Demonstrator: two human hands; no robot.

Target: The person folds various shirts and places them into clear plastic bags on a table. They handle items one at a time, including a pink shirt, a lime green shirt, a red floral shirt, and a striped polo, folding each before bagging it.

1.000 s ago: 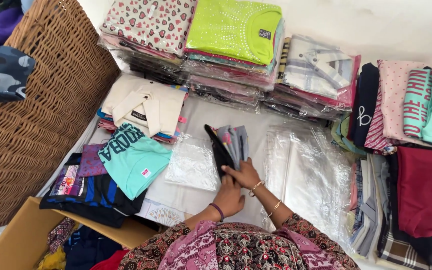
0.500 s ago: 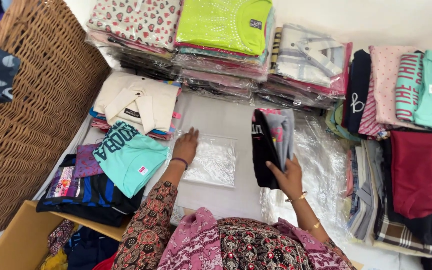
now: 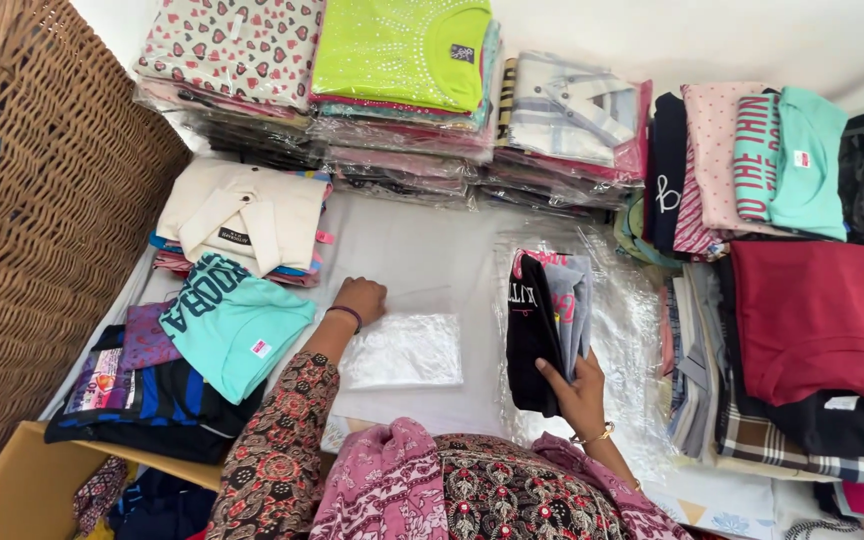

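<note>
While a folded black and grey garment point(image 3: 544, 325) is clamped upright by the right hand point(image 3: 577, 395) at lower centre, clear plastic bag point(image 3: 404, 351) beside it, left hand point(image 3: 360, 298) curled loosely, resting on white sheet point(image 3: 422, 260), nothing gripped.

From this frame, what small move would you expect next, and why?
Probably the left hand lifts the top clear bag open. It rests at the bag's upper left corner, while the right hand holds a folded dark and grey garment upright just to the right, apart from the bag.
</note>
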